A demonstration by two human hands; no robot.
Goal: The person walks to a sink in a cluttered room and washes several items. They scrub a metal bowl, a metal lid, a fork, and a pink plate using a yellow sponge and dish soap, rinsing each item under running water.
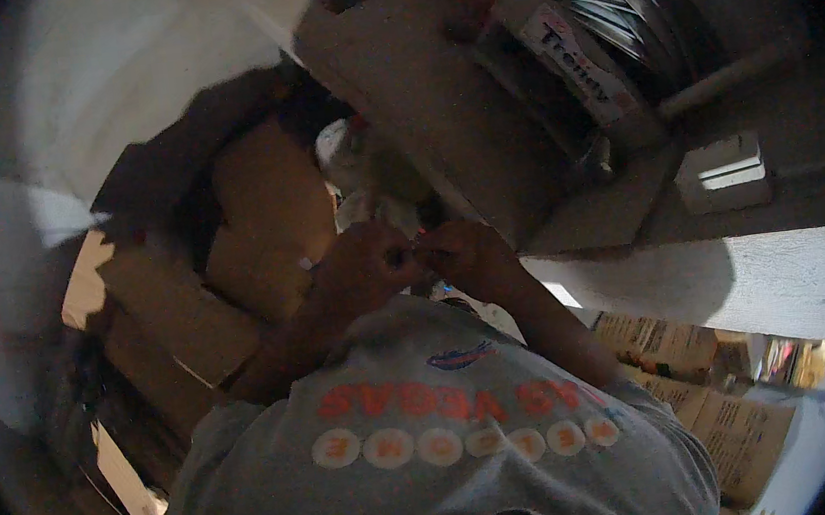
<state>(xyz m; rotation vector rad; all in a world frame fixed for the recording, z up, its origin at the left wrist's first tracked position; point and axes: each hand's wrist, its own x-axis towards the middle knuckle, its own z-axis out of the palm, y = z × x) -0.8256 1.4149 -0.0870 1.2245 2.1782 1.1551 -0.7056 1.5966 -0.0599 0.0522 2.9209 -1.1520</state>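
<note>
In front of my grey printed shirt, my two hands come together at the middle of the view. My left hand is closed, its fingers curled inward. My right hand is closed in a pinch, its fingertips meeting the left hand's. Whatever they pinch is too small and dark to make out. Just beyond the hands lie pale, rounded items in shadow, whose kind I cannot tell.
Open brown cardboard boxes crowd the left. A large cardboard box sits on the shelf to the right, beside a stack of round metal items. A white shelf edge runs below it, above printed cartons.
</note>
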